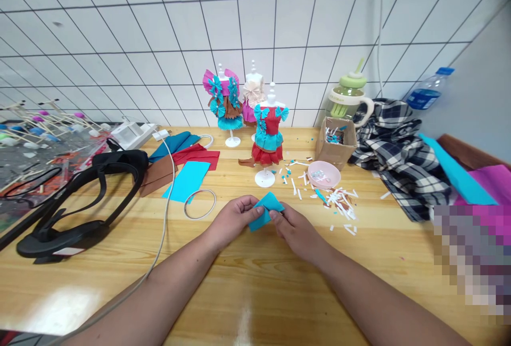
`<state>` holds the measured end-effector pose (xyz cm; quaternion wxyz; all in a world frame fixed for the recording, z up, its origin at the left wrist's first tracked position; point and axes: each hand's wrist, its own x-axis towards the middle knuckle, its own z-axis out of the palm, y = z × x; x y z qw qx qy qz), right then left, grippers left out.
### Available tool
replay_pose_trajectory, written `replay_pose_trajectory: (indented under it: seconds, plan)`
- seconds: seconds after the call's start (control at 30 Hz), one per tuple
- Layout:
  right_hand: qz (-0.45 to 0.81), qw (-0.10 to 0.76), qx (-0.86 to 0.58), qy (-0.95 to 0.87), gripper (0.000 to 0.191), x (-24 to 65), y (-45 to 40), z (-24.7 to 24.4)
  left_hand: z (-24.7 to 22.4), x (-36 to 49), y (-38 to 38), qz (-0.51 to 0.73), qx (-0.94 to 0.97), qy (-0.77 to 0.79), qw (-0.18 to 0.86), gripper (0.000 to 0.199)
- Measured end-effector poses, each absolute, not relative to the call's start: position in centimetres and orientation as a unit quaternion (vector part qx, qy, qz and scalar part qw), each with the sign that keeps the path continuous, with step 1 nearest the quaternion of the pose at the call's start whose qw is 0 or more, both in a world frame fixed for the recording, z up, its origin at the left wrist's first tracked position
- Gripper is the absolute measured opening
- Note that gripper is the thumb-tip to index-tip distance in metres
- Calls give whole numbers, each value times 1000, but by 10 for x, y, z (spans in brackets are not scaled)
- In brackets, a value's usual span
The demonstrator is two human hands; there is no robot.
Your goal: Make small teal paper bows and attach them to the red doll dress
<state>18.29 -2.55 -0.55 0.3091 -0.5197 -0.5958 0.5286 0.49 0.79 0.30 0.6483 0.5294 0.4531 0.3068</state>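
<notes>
Between my two hands is a small folded piece of blue paper (262, 219). My left hand (239, 217) pinches its left side, thumb on top. On the right side, my right hand (294, 229) grips the same piece, and a small dark tip shows by its fingers. Just beyond stands a mini dress form (268, 133) in a red and blue paper dress on a white round base. Two more dressed forms (224, 101) (253, 93) stand behind it. A flat blue sheet (191, 178) and a white ring (200, 204) lie left of my left hand.
White paper scraps (343, 205) and a pink dish (324, 174) lie to the right, near a cardboard box (336, 143) and a green-lidded jug (348, 96). Plaid cloth (393, 149) sits farther right. A black headset frame (80, 218) and a white cable (164, 229) occupy the left.
</notes>
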Motion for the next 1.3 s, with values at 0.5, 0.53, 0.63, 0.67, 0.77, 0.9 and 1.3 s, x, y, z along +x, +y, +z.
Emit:
replay_pose_trajectory:
  seconds: [0.5, 0.53, 0.63, 0.67, 0.77, 0.9, 1.3]
  plan:
    - [477, 295, -530, -636, 34, 184, -28, -3, 1, 2, 11, 322, 446, 427, 717, 33]
    - [478, 293, -530, -636, 35, 184, -28, -3, 1, 2, 11, 319, 448, 426, 718, 33]
    - [478, 291, -528, -638, 35, 184, -28, -3, 1, 2, 10, 304, 461, 425, 718, 32]
    - [479, 292, -526, -639, 34, 184, -28, -3, 1, 1, 10, 298, 468, 422, 717, 31]
    - [480, 298, -522, -639, 34, 183, -28, -4, 2, 2, 9, 284, 484, 418, 714, 32]
    - [475, 303, -522, -641, 32, 181, -28, -5, 4, 3, 8, 272, 492, 420, 713, 34]
    - [480, 302, -525, -635, 35, 182, -29, -5, 1, 1, 9, 300, 469, 419, 717, 29]
